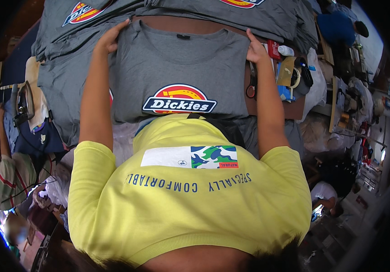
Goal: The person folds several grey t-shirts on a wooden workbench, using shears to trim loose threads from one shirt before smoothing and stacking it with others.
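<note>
A grey T-shirt (181,63) with a red, yellow and navy chest print lies folded in front of me, its neckline at the far side. My left hand (110,40) is at its far left corner, fingers along the folded edge. At the far right corner my right hand (257,49) takes the opposite edge, index finger pointing away from me. Both hands look closed on the cloth, though some fingers are hidden. Scissors (251,84) with red-rimmed handles rest just beside the shirt, near my right forearm.
More grey T-shirts (281,20) are heaped behind and to the left. At the right, a red box (273,49), a white bottle (286,51) and a tape roll (296,78) crowd the brown tabletop (292,109). An iron (22,104) stands far left, near another person (18,177).
</note>
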A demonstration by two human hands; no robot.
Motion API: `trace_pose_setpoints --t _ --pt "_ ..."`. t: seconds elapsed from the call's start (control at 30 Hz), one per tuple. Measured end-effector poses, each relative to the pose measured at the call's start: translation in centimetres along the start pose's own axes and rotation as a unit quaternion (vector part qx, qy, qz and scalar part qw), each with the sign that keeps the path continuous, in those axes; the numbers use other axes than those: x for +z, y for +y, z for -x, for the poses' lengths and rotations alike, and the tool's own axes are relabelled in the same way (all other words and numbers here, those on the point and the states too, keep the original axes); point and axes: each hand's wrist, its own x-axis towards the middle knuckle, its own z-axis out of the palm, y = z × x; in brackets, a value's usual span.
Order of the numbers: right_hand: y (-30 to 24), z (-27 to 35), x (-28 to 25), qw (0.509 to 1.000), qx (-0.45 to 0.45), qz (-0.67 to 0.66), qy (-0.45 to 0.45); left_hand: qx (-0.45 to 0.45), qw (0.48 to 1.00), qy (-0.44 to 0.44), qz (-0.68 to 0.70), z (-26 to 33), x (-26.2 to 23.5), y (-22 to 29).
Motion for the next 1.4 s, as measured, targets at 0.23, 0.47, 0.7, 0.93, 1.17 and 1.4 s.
trace_pose_setpoints --t 0.23,0.47,0.7,0.93,1.17,1.4 --pt "0.0 7.7 3.4 0.815 -0.154 0.503 0.242 0.241 0.843 0.221 -0.427 10.9 3.7 -1.3" --pt "11.5 6.1 3.8 0.44 -0.406 0.793 0.11 0.288 0.682 0.132 -0.659 13.1 8.6 -12.5" --pt "7.9 -1.3 2.7 0.371 -0.396 0.809 0.227 0.288 0.549 0.234 -0.749 6.3 5.1 -7.4" --pt "6.1 -3.8 1.8 0.379 -0.414 0.792 0.24 0.35 0.543 0.251 -0.721 0.3 3.9 -5.7" --pt "5.5 -3.0 1.0 0.364 -0.418 0.792 0.258 0.456 0.614 0.249 -0.595 1.2 2.5 -5.0" --pt "6.8 13.1 0.2 0.787 -0.279 0.537 0.122 0.356 0.703 0.341 -0.512 17.2 -5.0 -12.1"
